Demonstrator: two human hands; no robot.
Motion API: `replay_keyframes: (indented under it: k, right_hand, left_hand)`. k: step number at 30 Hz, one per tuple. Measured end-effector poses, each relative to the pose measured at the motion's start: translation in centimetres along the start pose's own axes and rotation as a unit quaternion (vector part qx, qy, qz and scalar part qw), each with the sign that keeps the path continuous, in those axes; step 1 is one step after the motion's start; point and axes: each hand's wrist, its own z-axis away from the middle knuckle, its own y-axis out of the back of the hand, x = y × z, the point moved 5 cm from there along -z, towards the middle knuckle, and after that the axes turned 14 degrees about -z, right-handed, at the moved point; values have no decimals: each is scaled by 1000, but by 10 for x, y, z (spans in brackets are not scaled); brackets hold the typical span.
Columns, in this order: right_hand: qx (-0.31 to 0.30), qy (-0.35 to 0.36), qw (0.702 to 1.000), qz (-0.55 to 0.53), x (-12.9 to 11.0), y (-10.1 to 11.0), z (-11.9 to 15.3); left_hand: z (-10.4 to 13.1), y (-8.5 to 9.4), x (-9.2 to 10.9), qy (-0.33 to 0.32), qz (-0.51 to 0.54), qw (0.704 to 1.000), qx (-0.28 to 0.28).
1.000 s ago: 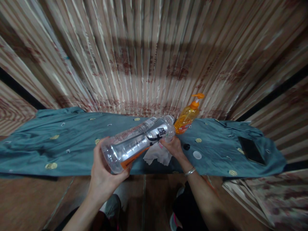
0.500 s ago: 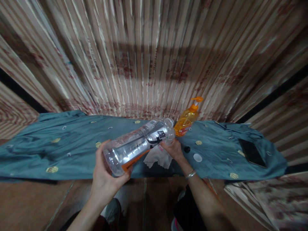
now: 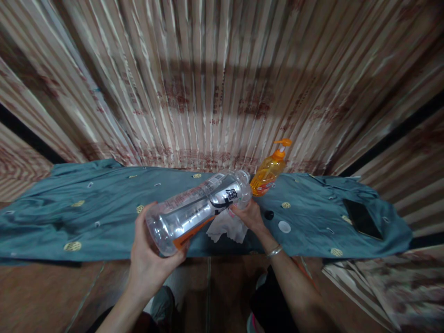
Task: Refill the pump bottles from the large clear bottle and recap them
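A large clear plastic bottle (image 3: pixel 194 212) with a printed label and an orange strip is held tilted, its neck end up and to the right. My left hand (image 3: pixel 149 259) wraps round its base, thumb in front. My right hand (image 3: pixel 250 215) is closed just below the neck end, against the bottle's underside. A crumpled white cloth (image 3: pixel 227 229) hangs from the fingers of that hand under the bottle; some of those fingers are hidden. Just behind the bottle's neck stands an orange pump bottle (image 3: pixel 267 175) of yellow-orange liquid.
A teal patterned cloth (image 3: pixel 104 203) covers the long table. Right of my right wrist lie a small black cap (image 3: pixel 269 215) and a white round disc (image 3: pixel 284 226). A dark phone (image 3: pixel 362 218) rests farther right. A striped curtain (image 3: pixel 215 83) hangs directly behind.
The clear bottle has turned slightly about its length, so its dark lettering shows more fully. My left hand has shifted a little to the left with the base; my right hand stays almost in place.
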Motion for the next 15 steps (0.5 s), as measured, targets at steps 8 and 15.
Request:
replay_keyframes:
  k: [8, 15]
  right_hand:
    - [-4, -15, 1000, 19, 0, 0, 0]
    - [3, -2, 1000, 1, 4, 0, 0]
  left_hand:
    - [-9, 2, -15, -40, -18, 998, -45]
    - [-8, 2, -13, -19, -6, 999, -41]
